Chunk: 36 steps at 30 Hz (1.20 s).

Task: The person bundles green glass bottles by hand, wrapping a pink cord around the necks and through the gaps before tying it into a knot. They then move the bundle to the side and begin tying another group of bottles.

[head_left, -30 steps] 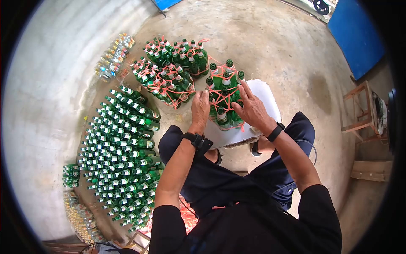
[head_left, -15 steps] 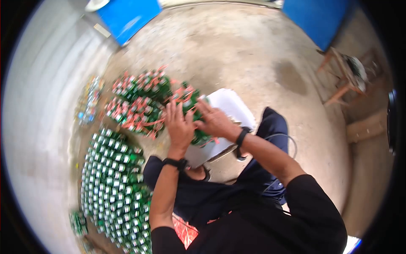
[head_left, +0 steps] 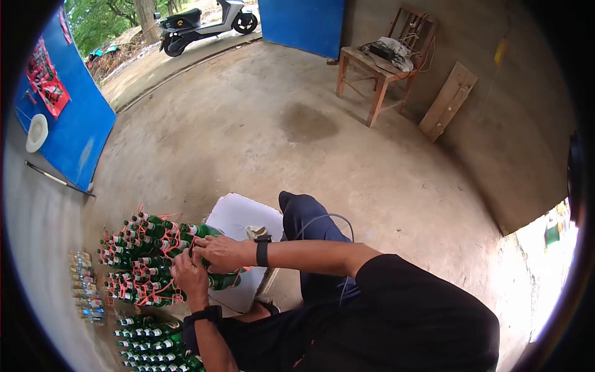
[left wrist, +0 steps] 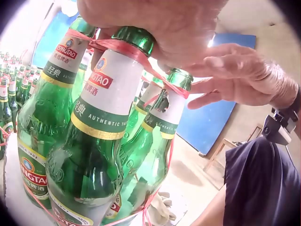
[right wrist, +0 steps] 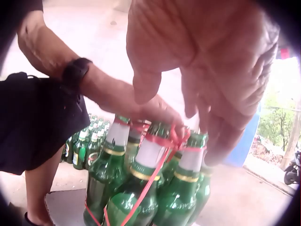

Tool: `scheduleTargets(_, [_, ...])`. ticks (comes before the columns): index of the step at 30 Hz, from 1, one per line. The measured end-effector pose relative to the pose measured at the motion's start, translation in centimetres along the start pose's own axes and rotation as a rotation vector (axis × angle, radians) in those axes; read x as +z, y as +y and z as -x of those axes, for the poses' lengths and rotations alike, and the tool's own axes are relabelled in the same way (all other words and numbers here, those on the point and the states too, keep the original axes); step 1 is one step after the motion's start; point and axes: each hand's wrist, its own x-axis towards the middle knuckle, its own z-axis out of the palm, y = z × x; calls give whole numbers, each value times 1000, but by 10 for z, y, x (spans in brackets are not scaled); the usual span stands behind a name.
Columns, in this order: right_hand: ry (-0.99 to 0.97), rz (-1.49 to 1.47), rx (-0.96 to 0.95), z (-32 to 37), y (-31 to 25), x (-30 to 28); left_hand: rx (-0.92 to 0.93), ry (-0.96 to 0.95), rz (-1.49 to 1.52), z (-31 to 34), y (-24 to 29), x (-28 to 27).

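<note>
A bundle of green beer bottles point(head_left: 214, 276) tied with red string point(right wrist: 162, 155) stands at the left edge of a white foam block point(head_left: 238, 217). My left hand point(head_left: 189, 273) lies over the bottle tops point(left wrist: 134, 37), its fingers curled on the necks. My right hand point(head_left: 220, 251) reaches across the far side of the bundle. In the right wrist view the right hand's fingers point(right wrist: 202, 94) hang loosely just above the caps and hold nothing. The bundle's labels point(left wrist: 101, 101) are white and red.
Other tied bundles point(head_left: 139, 260) crowd the floor left of the block, with loose green bottles point(head_left: 149, 347) nearer me and clear bottles point(head_left: 83, 285) by the wall. Farther off stand a wooden chair point(head_left: 378, 68), a leaning plank point(head_left: 447, 100), blue panels point(head_left: 68, 130) and a scooter point(head_left: 198, 22).
The view has swung up and away from the floor. Both hands have carried the bundle from the middle of the foam block to its left edge, beside the other bundles.
</note>
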Motion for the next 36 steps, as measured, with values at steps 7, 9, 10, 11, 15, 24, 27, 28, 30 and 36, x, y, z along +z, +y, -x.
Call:
scheduleTargets(7, [-83, 100, 17, 62, -7, -91, -17, -7, -55, 1, -1, -1])
scheduleTargets(9, [-31, 131, 40, 83, 6, -103, -34, -17, -66, 2, 2, -2])
scheduleTargets(10, [-5, 156, 70, 95, 14, -107, -30, -9, -66, 3, 1, 0])
scheduleTargets(11, [21, 181, 96, 108, 23, -109, -29, 0, -68, 3, -1, 3])
scheduleTargets(15, [6, 471, 207, 149, 77, -77, -60, -35, -34, 1, 2, -2])
scheduleTargets(24, [103, 583, 167, 163, 86, -63, -97, -14, -12, 1, 5, -1])
scheduleTargets(27, [90, 527, 112, 163, 84, -66, -89, -14, -23, 2, 4, -1])
scheduleTargets(28, [92, 482, 68, 164, 84, -67, -133, -76, -3, 0, 9, -7])
scheduleTargets(30, [103, 400, -15, 168, 88, -75, -117, -43, -13, 2, 6, -4])
scheduleTargets(36, [93, 236, 96, 173, 86, -97, -98, -27, -23, 1, 7, -3])
